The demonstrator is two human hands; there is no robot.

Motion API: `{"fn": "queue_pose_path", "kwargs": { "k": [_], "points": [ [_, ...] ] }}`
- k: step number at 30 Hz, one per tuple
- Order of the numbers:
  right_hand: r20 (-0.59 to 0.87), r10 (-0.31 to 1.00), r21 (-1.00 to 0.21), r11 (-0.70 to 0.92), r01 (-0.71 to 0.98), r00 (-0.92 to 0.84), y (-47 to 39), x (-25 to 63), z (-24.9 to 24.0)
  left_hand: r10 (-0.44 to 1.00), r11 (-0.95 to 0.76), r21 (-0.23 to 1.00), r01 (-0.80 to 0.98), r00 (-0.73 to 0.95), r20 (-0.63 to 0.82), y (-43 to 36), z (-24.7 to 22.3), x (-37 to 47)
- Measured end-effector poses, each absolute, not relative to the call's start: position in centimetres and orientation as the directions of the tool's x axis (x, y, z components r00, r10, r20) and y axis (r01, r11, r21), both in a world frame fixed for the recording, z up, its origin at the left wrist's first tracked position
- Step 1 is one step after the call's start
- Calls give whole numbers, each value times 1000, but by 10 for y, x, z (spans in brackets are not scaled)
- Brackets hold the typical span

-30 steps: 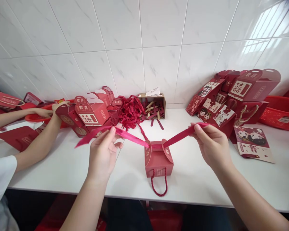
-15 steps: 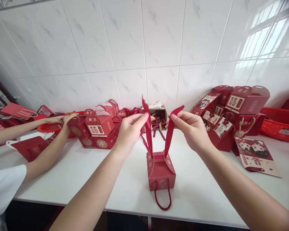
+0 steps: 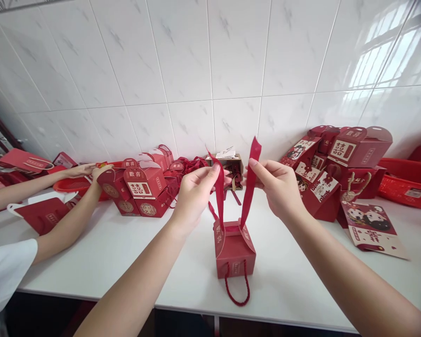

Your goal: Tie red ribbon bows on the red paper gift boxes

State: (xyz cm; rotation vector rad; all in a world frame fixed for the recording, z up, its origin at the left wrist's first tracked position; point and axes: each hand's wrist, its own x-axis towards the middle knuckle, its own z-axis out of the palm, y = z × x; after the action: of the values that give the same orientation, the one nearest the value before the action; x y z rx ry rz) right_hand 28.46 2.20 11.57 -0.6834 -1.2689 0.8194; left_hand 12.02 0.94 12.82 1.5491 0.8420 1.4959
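Note:
A small red gift box (image 3: 235, 255) stands upright on the white table (image 3: 287, 281), its rope handle (image 3: 237, 303) hanging down in front. From slots in its top rise the two ends of a red ribbon (image 3: 247, 201). My left hand (image 3: 194, 192) pinches the left end between thumb and fingers, above the box. My right hand (image 3: 275, 185) pinches the right end at about the same height, its tip sticking up past the thumb. Both ends are held up nearly straight and apart, with no knot visible between them.
Stacked red boxes (image 3: 143, 187) stand at left, more boxes and bags (image 3: 337, 164) at right beside a red basket (image 3: 403, 187). A carton (image 3: 238, 164) with ribbon pieces sits by the wall. A co-worker's arms (image 3: 66, 224) reach in from the left near another basket.
My hands have come slightly closer together with the ribbon ends. The right ribbon tip, folded over to the side before, now points upward. The box has stayed in place.

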Motion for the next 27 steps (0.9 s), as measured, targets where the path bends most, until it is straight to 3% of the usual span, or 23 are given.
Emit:
{"fn": "queue_pose_path", "kwargs": {
  "k": [5,9,12,16,18,21,24,27],
  "points": [
    [481,875,-876,483,6,-55,13,280,119,859,-493,862,116,219,462,4,126,122],
    [507,821,-861,495,-116,-260,11,281,112,857,-513,830,220,192,479,4,124,121],
    [533,789,-846,504,-174,-306,13,282,106,870,-485,851,203,209,446,5,124,119],
    [613,724,-779,621,-87,-317,19,285,103,902,-359,931,62,281,329,8,120,112],
    [703,608,-652,758,6,-368,23,290,101,918,-265,964,-34,298,263,12,117,106],
    [787,380,-325,925,198,-485,31,300,97,943,-161,970,-185,262,206,18,111,100],
    [786,261,-64,936,346,-561,36,306,94,938,-114,957,-266,290,192,20,109,97],
    [791,221,51,905,422,-571,35,306,91,905,-94,959,-269,379,195,16,109,98]
  ]
}}
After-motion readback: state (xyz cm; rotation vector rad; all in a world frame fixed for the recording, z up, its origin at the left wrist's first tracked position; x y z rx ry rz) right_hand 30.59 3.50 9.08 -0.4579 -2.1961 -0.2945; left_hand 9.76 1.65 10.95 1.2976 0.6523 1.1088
